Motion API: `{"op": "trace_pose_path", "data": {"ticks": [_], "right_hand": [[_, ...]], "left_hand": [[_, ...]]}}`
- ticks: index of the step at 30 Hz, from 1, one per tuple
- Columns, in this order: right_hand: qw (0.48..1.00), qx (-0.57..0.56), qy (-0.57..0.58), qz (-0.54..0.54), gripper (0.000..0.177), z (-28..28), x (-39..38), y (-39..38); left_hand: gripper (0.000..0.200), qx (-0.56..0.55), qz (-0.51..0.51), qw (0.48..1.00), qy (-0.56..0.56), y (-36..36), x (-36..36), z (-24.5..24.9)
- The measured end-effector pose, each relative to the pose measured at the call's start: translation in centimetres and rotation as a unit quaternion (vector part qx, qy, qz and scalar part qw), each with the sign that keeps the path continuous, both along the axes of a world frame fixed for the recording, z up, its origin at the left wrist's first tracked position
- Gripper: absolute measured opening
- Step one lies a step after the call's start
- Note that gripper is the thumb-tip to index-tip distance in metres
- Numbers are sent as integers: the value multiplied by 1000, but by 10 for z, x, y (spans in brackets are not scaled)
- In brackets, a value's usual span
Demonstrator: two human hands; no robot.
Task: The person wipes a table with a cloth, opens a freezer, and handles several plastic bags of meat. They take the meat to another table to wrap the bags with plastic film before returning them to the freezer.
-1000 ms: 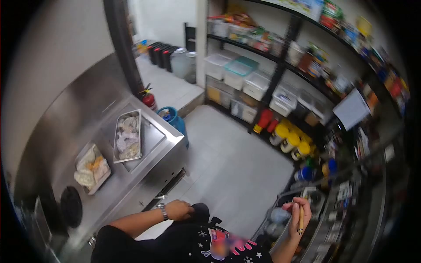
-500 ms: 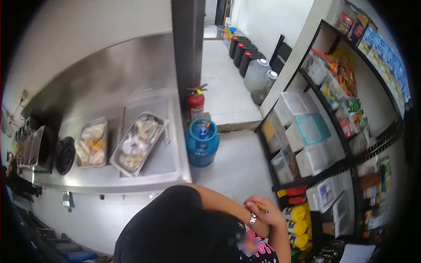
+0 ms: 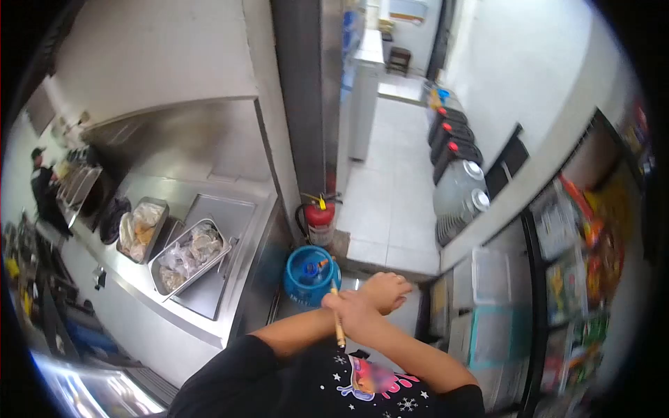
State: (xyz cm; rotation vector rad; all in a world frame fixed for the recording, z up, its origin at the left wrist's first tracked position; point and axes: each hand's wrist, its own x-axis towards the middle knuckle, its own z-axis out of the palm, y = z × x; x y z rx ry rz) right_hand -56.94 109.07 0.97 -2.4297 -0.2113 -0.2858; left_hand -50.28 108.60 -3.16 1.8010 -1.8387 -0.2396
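Note:
My left hand (image 3: pixel 387 291) reaches out past the right one, with its fingers loosely stretched and holding nothing. My right hand (image 3: pixel 350 315) lies across my left wrist and closes on a slim tan pen (image 3: pixel 339 327), which stands nearly upright in the view with its dark tip downward. The left wrist is hidden under the right hand. Just beyond my hands stands a blue gas cylinder (image 3: pixel 298 289), apart from them, and behind it a red fire extinguisher (image 3: pixel 320 224).
At left, a steel counter (image 3: pixel 233 279) bears a tray of bagged food (image 3: pixel 188 258) and a second food tray (image 3: pixel 143 230). A person (image 3: pixel 45 191) stands far left. Ahead, a step (image 3: pixel 387 268) rises to a tiled passage with black jugs (image 3: pixel 456 150). Shelving (image 3: pixel 533 279) stands at right.
My view has swung right and up toward the passage. Both arms now reach further forward; my right hand covers the wrist where a metal watch showed before. A person now shows clearly at left.

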Motion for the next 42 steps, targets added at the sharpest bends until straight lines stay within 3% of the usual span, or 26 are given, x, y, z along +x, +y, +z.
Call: {"op": "trace_pose_path", "data": {"ticks": [2,5,7,8,9,11,12,15,18,20,24,27,28,31,33,34,37,38,39,41,42], "right_hand": [[998,3,-30,59,18,5,35,-27],[991,17,-86,101,18,-15,76,-67],[984,13,-113,138,17,-9,108,-106],[983,62,-117,129,18,-4,115,-123],[986,88,-40,138,22,6,117,-141],[974,136,100,150,30,27,123,-189],[984,107,37,138,29,11,130,-213],[991,130,-27,31,34,28,136,-298],[980,177,-14,-90,25,8,154,-384],[970,200,-6,-139,19,11,180,-444],[954,237,-8,-181,12,39,225,-546],[946,253,-11,-201,11,72,252,-606],[943,259,-5,-210,11,82,259,-624],[935,284,4,-210,10,114,284,-653],[941,289,2,-178,9,132,310,-670],[944,288,6,-163,9,138,317,-678],[965,222,10,-142,9,164,342,-706],[964,233,-9,-128,9,163,351,-717],[957,259,-26,-132,9,156,359,-730],[967,156,135,-150,24,180,379,-753],[976,136,81,-149,24,185,387,-754]], "left_hand": [[24,-75,83,992,59,-21,41,-4],[22,-111,119,965,204,-62,87,-13],[20,-44,132,892,431,-94,116,-23],[20,-19,149,831,535,-113,131,-28],[20,10,168,753,636,-128,138,-34],[21,28,192,704,683,-156,156,-36],[22,38,200,684,700,-172,172,-36],[22,-7,222,823,522,-220,231,-50],[16,-74,195,770,603,-285,276,-70],[16,-29,220,763,607,-327,289,-77],[18,100,205,750,620,-417,307,-42],[17,121,222,857,449,-465,350,-5],[19,86,276,784,549,-474,367,7],[26,-90,363,644,667,-459,403,38],[21,-158,563,437,683,-411,397,27],[23,-174,652,368,640,-378,394,14],[27,-118,914,223,317,-285,385,-16],[29,-162,934,170,270,-268,391,-12],[37,-296,893,110,322,-244,410,-23],[31,-485,787,7,381,-274,437,54],[31,-480,790,9,381,-268,440,40]]}}
